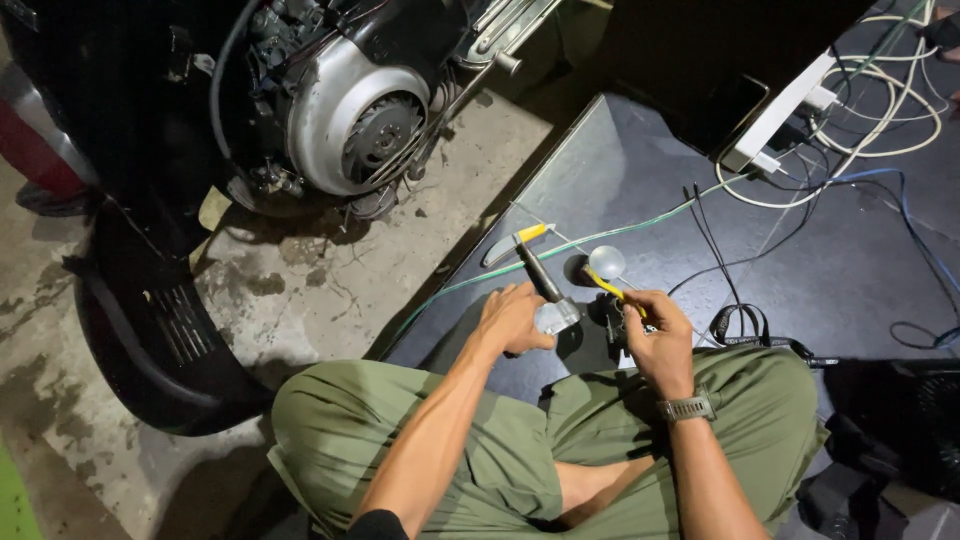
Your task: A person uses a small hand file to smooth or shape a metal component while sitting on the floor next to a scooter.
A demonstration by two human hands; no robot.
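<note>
While the hammer (545, 285) rests head-down on the small metal part (557, 317), steadying that part before any blow seems wise. Left hand (512, 320), just left of the part, has its fingers (530, 340) curled against it, touching. Right of the part, the right hand (655, 335) pinches a yellow-handled tool (610, 288), its round head just beyond the part on the dark platform (620, 170).

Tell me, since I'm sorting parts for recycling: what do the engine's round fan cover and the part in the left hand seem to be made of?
The round fan cover looks like bare cast metal, likely aluminium: dull silver-grey with soft highlights. The small block in the left hand, the part, also seems metal, pale grey and shiny, though it is too small to be sure.
</note>
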